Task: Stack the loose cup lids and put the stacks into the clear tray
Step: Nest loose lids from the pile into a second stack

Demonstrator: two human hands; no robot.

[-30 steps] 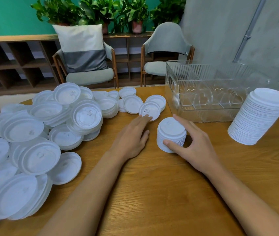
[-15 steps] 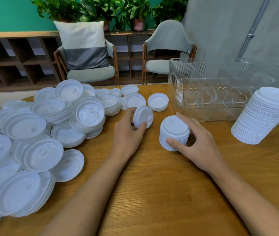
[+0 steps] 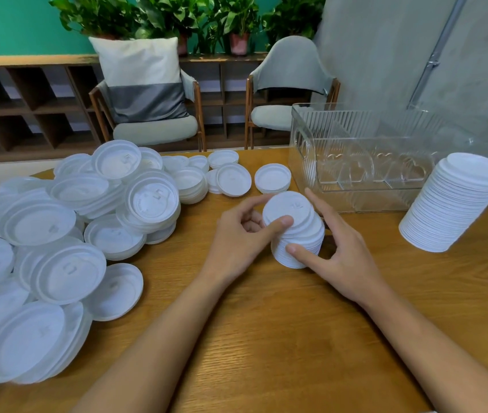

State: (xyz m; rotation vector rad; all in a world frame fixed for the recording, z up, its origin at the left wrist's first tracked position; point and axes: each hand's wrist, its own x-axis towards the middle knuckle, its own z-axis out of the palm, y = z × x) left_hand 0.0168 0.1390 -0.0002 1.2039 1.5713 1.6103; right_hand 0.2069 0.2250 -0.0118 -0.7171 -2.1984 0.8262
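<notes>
Both hands meet at a short stack (image 3: 299, 242) of white lids standing on the table (image 3: 266, 338) at mid-frame. Left hand (image 3: 236, 242) pinches the top lid (image 3: 287, 210), thumb on its near face and forefinger curled over its far edge; that lid sits slightly askew on the stack. Right hand (image 3: 341, 254) grips the stack from 3 o'clock, thumb low on the near side and forefinger along the far side. At 1 o'clock from the stack, just beside it, stands the clear tray (image 3: 355, 162) with ribbed walls and dividers. A tall stack (image 3: 451, 204) leans at 3 o'clock, well apart from the hands and near the tray's right end. Loose lids (image 3: 58, 234), some large and some small, lie heaped from 8 to 11 o'clock, with a few single ones (image 3: 272, 177) at 12. Beyond the table stand two chairs (image 3: 290, 84), one bearing a cushion (image 3: 141, 79), and potted plants (image 3: 177, 16) on a shelf.
</notes>
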